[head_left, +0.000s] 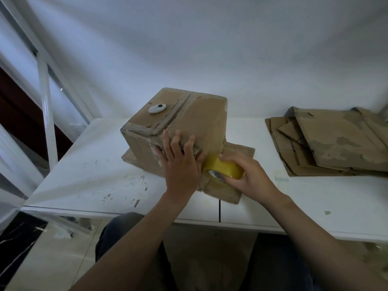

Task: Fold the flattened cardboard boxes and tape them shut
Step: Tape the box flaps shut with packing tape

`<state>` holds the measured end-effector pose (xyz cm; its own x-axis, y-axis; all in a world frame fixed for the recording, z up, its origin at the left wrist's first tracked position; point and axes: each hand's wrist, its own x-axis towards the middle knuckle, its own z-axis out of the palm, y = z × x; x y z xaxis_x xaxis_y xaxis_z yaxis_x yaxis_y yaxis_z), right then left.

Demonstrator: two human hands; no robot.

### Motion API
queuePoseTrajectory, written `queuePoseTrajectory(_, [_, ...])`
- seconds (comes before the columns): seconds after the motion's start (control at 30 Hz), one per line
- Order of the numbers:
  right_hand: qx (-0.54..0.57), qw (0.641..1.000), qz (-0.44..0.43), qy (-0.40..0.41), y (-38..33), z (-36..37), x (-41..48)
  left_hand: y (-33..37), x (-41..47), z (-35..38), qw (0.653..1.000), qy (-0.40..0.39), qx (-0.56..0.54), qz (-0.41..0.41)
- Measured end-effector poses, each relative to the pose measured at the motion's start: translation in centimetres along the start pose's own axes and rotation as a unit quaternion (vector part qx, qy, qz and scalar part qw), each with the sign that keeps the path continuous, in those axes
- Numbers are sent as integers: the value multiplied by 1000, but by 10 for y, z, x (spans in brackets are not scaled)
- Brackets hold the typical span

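A folded brown cardboard box (pixel 195 118) stands on the white table (pixel 88 177), with its lower flaps (pixel 237 152) spread flat underneath. My left hand (pixel 180 162) presses flat against the box's near side, fingers straight and reaching over its top edge. Just to the right, my right hand (pixel 249 175) grips a yellow roll of tape (pixel 220 166) held against the box's near right corner. A small white cutter (pixel 157 108) lies on top of the box beside its centre seam.
A stack of flattened cardboard boxes (pixel 336 141) lies at the right of the table by the wall. A white metal frame (pixel 46 114) stands at the left. My legs show below the table's near edge (pixel 126 213).
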<state>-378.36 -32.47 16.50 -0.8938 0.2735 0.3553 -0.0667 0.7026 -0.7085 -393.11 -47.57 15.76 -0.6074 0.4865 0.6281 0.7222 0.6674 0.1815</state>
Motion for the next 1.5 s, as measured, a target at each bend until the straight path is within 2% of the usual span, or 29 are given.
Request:
queuePoseTrajectory(0.13, [-41, 998, 21, -46, -3, -6, 12, 2, 0, -4, 1000, -10, -26, 2])
queuePoseTrajectory(0.33, [-28, 998, 19, -44, -4, -6, 1, -10, -5, -9, 997, 5, -64, 40])
queuePoseTrajectory(0.47, [-28, 997, 4, -69, -15, -2, -7, -33, -12, -18, 991, 25, -98, 85])
queuePoseTrajectory(0.7, [-39, 994, -11, -101, -43, 18, -6, -81, 2, -36, 967, -29, -156, 200])
queuePoseTrajectory(0.83, [-65, 994, 12, -92, -52, 36, -1, -85, 10, -34, 965, -74, -195, 157])
queuePoseTrajectory(0.97, [-81, 989, 35, -116, -54, 45, -1, -102, 14, -29, 966, -90, -184, 158])
queuePoseTrajectory(1.13, [-105, 987, 59, -110, -67, 51, 0, -106, 24, -42, 961, -158, -199, 108])
queuePoseTrajectory(1.2, [-124, 986, 59, -100, -72, 51, -1, -101, 18, -50, 960, -151, -230, 52])
queuePoseTrajectory(1.3, [-141, 983, 72, -98, -75, 50, -4, -84, -12, -65, 963, -88, -220, -128])
queuePoseTrajectory(1.33, [-144, 982, 76, -99, -76, 51, -5, -77, -25, -70, 952, -92, -218, -192])
queuePoseTrajectory(1.37, [-145, 981, 77, -101, -77, 51, -5, -69, -36, -73, 929, -131, -240, -249])
queuePoseTrajectory(1.43, [-144, 980, 83, -108, -80, 53, -5, -52, -52, -76, 846, -260, -333, -326])
queuePoseTrajectory(1.5, [-142, 979, 86, -114, -83, 53, -5, -36, -57, -76, 753, -316, -436, -378])
